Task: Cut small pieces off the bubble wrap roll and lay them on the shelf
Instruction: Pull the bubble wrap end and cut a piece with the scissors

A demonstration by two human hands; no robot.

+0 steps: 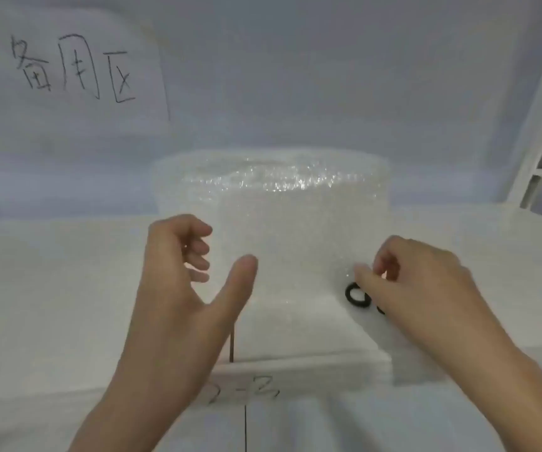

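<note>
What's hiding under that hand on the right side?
Under the right hand peek black ring handles, probably scissors, lying on bubble wrap spread over the white shelf. The hand covers the second ring and any blades, so those can't be seen.

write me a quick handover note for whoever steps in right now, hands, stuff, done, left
Left hand: open, empty, fingers spread beside the bubble wrap roll.
Right hand: fingers pinched above the black scissor handles; whether it grips them is unclear.
The roll stands on the white shelf, a loose sheet pulled forward over the shelf edge, scissors lying on it.
Done: sheet unrolled. No cut pieces visible on the shelf.
Left: cut small pieces and lay them on the shelf.
</note>
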